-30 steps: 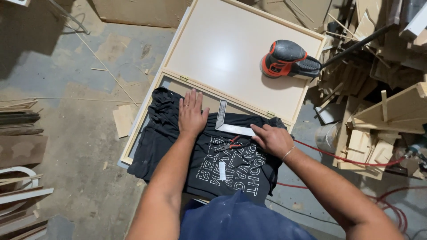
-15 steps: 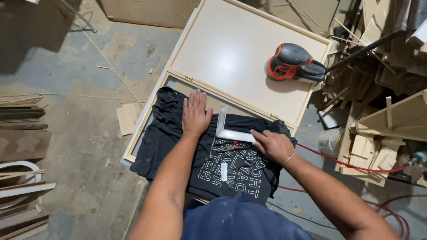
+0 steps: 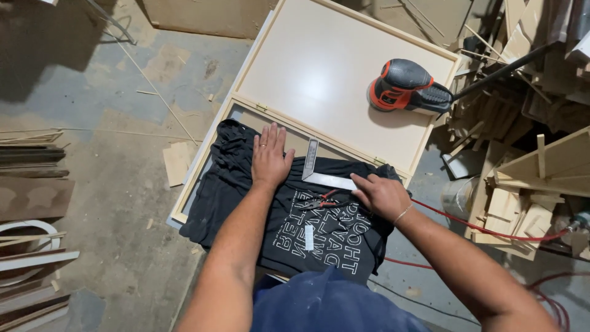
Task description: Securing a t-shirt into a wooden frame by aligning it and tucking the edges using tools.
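- while we look straight down from the head camera, our left hand point(image 3: 269, 157) lies flat, palm down, on a black cotton t-shirt with white lettering point(image 3: 289, 215) at the centre of the frame; its fingers are straight and slightly spread, clamped on nothing, and a ring shows on one of them.
- our right hand point(image 3: 381, 195), right of centre, rests on the same shirt with its fingers stretched out loosely; the fingertips touch the near end of a steel try square, an l-shaped metal ruler point(image 3: 322, 175), without closing round it.
- the square lies between our two hands, one leg pointing toward the top of the frame, the other running right under our right fingertips.
- just below the square, red-handled pliers point(image 3: 319, 201) lie on the shirt, and lower down a small white rectangular piece point(image 3: 309, 237).
- the shirt is spread over the near end of a pale wooden framed panel point(image 3: 319, 67), which reaches to the upper right of the frame.
- on that panel, upper right, sits an orange and black power sander point(image 3: 405, 86), well apart from our hands.
- a red cable point(image 3: 479, 229) runs along the floor at right, beside stacked wood offcuts point(image 3: 528, 178).
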